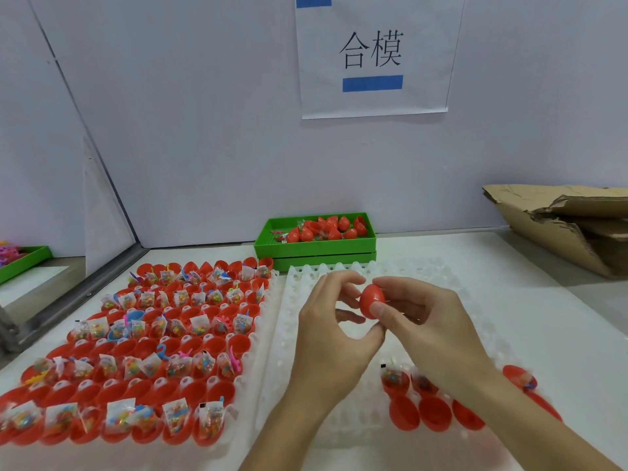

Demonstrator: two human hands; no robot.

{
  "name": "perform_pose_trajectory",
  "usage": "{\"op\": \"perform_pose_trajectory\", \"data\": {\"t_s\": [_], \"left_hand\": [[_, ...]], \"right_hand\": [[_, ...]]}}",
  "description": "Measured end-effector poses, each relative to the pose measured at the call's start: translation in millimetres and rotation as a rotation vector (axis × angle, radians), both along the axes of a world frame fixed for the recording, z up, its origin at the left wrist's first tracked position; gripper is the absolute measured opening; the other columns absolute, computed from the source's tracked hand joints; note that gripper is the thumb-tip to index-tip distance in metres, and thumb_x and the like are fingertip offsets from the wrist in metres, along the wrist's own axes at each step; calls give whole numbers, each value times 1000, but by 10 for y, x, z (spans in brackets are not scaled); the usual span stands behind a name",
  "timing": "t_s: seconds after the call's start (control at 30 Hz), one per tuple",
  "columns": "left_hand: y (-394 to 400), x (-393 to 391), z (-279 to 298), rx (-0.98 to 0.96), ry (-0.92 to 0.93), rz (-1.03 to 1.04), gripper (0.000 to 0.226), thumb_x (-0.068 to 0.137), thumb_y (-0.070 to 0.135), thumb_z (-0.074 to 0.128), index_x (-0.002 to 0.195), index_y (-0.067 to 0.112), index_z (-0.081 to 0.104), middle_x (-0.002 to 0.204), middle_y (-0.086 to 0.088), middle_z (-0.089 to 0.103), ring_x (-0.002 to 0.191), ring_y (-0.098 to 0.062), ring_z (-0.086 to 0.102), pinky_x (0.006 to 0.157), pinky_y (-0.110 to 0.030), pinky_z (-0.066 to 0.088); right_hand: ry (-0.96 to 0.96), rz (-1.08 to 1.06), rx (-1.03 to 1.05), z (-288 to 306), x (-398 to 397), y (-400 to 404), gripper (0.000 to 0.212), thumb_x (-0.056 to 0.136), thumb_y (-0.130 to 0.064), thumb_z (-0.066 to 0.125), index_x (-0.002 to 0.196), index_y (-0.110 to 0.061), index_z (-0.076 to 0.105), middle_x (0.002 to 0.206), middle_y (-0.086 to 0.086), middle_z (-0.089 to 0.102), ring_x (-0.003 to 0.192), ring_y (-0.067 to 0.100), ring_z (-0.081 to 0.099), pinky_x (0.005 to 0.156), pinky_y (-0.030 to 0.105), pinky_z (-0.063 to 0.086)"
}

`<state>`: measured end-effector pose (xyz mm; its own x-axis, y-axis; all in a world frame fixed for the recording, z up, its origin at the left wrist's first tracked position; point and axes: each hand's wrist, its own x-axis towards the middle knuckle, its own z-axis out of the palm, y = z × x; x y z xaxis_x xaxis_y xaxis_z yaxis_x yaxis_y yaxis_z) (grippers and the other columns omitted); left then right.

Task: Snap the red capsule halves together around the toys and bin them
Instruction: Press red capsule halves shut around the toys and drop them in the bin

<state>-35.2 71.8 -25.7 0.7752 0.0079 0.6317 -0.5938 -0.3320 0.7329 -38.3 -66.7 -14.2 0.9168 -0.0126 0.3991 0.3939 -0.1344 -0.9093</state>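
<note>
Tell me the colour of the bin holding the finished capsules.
Green bin, seen in the head view, the only one.

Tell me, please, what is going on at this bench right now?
A person is assembling toy capsules. The right hand pinches a closed red capsule above the white tray, with the left hand beside it. The tray on the left holds many open red halves with bagged toys. Finished capsules lie in the green bin by the wall.

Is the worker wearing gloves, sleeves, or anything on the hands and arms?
No. The left hand and right hand are both bare, without gloves. No sleeves cover the forearms as far as the frame shows, and no rings, watch or wristbands are visible. Fingernails look short and unpainted.
</note>
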Motion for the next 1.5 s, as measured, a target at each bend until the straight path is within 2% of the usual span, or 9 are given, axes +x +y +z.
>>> {"op": "perform_pose_trajectory", "data": {"t_s": [0.17,0.27,0.37,0.5,0.7,1.0,1.3,1.4,1.5], "left_hand": [[29,-29,59,-54,121,-122,48,80,18,79,124,26,62,113,10,64,103,-8,63,81,-26,57],[41,-31,80,-34,140,-124,43,80,16,79,119,28,66,109,14,65,102,-10,64,82,-31,58],[41,-20,79,-47,166,-92,43,79,13,81,116,30,66,106,18,65,101,-6,64,82,-28,58],[39,-19,85,-53,158,-74,44,75,12,80,109,36,66,104,22,65,100,-3,63,80,-28,57],[50,-1,54,-70,107,-7,48,72,6,84,105,36,68,100,21,65,99,-6,64,75,-22,57],[44,8,19,-45,97,19,47,71,3,85,98,36,67,97,20,64,90,-7,64,73,-17,54],[57,36,-19,79,5,72,46,72,4,82,102,35,67,96,18,60,95,-6,59,72,-14,51],[65,41,-32,142,8,37,55,73,15,84,121,34,65,106,19,60,104,-3,57,77,-13,50],[70,23,-13,118,57,1,75,72,47,82,139,36,51,118,23,57,113,0,53,81,-16,51]], "right_hand": [[7,70,15,34,-11,-28,42,91,5,63,102,-35,73,97,-15,77,96,4,72,86,17,56],[24,100,16,25,-16,-38,42,91,6,62,108,-31,72,101,-11,77,99,9,72,88,25,58],[60,94,26,3,6,-51,41,91,2,65,119,-28,66,102,-6,77,99,14,73,91,36,58],[67,97,5,-11,14,-43,40,90,0,67,119,-28,66,103,-5,77,100,15,73,93,42,57],[60,76,-10,-27,17,-18,33,90,-5,70,112,-28,69,99,-7,77,95,13,74,89,38,59],[45,76,-24,-38,5,-8,30,86,2,72,99,-24,74,92,-7,78,90,12,75,86,28,59],[27,8,-158,-16,-14,13,30,81,-11,79,98,-34,72,91,-14,75,84,7,73,72,22,58],[16,-44,-164,-12,-11,20,28,83,-9,77,96,-33,73,88,-15,76,81,6,73,70,21,58],[41,-37,-30,31,4,-28,17,90,-16,71,102,-27,73,89,-9,77,82,11,75,70,26,61]]}}
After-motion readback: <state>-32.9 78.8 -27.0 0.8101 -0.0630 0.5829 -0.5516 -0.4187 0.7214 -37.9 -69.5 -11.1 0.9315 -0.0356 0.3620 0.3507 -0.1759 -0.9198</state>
